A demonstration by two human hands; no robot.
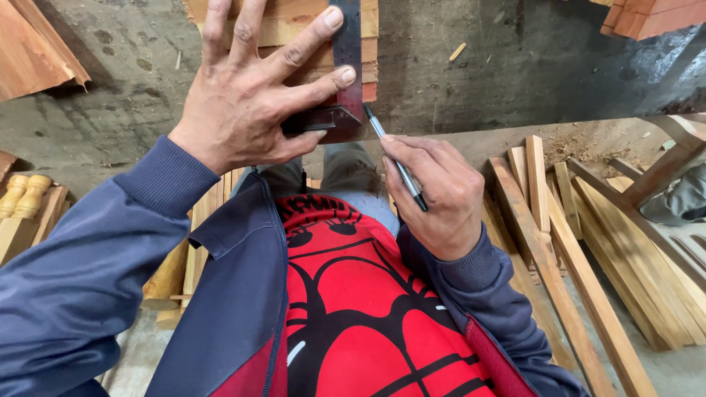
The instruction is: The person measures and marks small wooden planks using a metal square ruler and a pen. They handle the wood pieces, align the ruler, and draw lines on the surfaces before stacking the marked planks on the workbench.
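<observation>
Right hand [434,191] holds pen [397,165] against square's [346,66] edge.

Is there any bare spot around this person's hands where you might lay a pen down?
The grey bench top is bare right of the try square, up to the boards in the far right corner, and left of the left hand. The floor beside the right hand is crowded with wooden slats.

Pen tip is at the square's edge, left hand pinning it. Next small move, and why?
Probably draw the pen along the blade of the square, away from the body. The left hand presses the square flat on the wood, and the right hand has the tip right at the blade's edge. No line is visible there.
</observation>
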